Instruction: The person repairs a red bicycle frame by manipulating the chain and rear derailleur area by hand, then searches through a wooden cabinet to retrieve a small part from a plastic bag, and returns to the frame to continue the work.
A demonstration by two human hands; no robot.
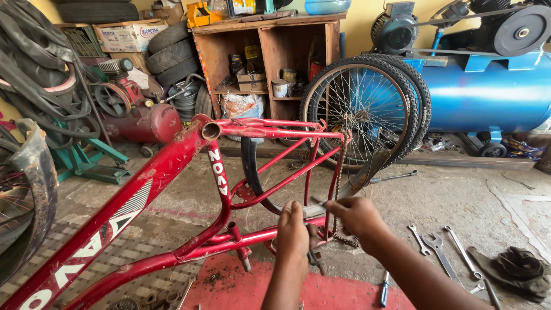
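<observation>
From my remote seat I see a red bicycle frame (pixel 172 166) lying upside down across the left and centre of the frame, its tubes running from the lower left up to the middle. My left hand (pixel 293 232) sits low in the centre, fingers curled tight around a dark tool (pixel 314 258) whose end pokes out below the fist, just beside the frame's rear stays. My right hand (pixel 357 215) is just to the right of it, fingers pinched together on a thin metal piece at the rear of the frame, close to the hanging chain (pixel 337 195); what exactly they pinch I cannot tell. A black mudguard (pixel 252 172) curves between the stays. Behind, in the upper centre, two spoked wheels (pixel 367 106) lean against a blue compressor tank (pixel 488 92). Several spanners (pixel 442 252) lie on the concrete floor at the lower right, near a dark rag (pixel 516 270). A red mat (pixel 258 287) lies under the hands.
</observation>
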